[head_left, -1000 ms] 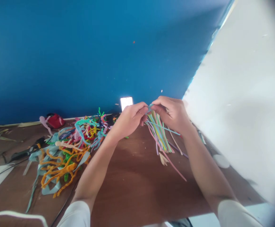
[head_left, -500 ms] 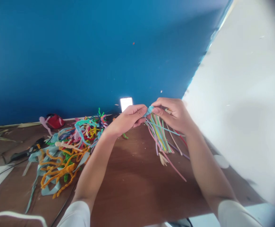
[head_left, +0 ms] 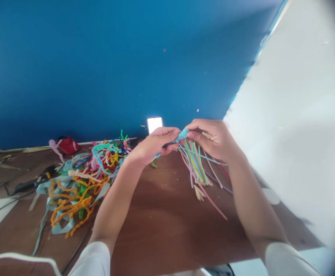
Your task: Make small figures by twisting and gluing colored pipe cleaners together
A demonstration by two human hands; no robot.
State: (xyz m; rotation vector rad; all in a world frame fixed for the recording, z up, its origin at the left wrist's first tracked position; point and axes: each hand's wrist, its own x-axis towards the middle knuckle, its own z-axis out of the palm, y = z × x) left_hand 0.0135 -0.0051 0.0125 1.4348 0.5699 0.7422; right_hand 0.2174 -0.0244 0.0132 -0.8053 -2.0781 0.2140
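Observation:
A light-blue twisted pipe cleaner [head_left: 182, 135] is held up between my two hands over the brown table. My left hand [head_left: 161, 141] is closed around its left part, thumb on top, and a bit of blue shows below the palm. At its right end, my right hand [head_left: 206, 134] pinches it between thumb and fingertips. Below and behind the right hand lies a bundle of loose pastel pipe cleaners [head_left: 194, 165], in pink, lilac, yellow and green. Part of the bundle is hidden by the right hand and forearm.
A tangled heap of bent colourful pipe cleaners [head_left: 106, 161] covers the table's left side, with orange ones [head_left: 75, 207] in front. A lit phone [head_left: 155, 123] leans on the blue wall. Farther left are a red pouch [head_left: 68, 145] and a black tool [head_left: 35, 182] with a cord.
More of the light-blue twist shows between my hands, and a piece of blue now appears under my left palm. Both hands keep nearly the same place; the view has shifted slightly.

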